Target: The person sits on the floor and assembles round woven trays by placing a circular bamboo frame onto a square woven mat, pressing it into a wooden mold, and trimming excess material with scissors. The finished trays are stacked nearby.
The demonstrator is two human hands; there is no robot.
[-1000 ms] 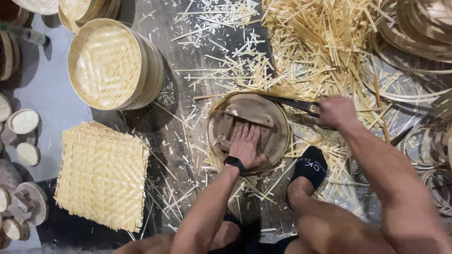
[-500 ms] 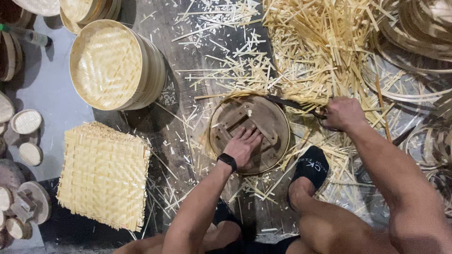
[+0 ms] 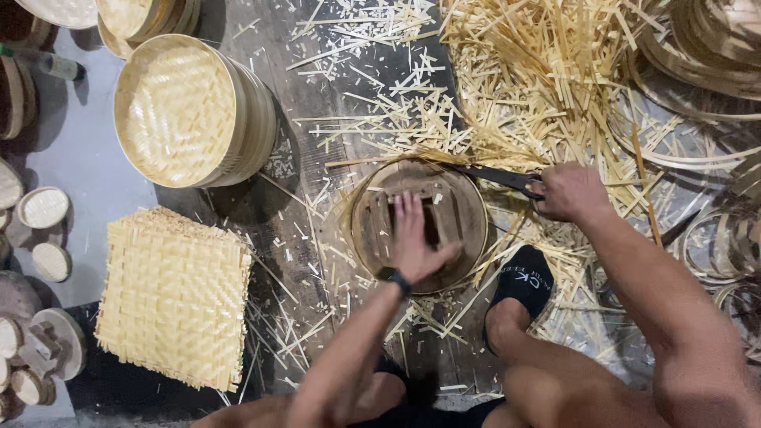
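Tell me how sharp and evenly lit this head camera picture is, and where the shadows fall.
Head view: mostly sharp, with no motion blur on the left hand or right hand; soft, even light without glare; a dark shadow lies right of the round woven bamboo steamer stack; the picture's corners darken and the person's legs at the bottom edge look soft.

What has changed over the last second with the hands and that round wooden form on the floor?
The left hand has shifted on the round wooden form, its fingers now pointing straight up across the middle. The form has turned a little under it. The right hand keeps its grip on the dark scissors at the form's upper right rim. The square woven mat, the stacked round basket and the bamboo strips lie as before.
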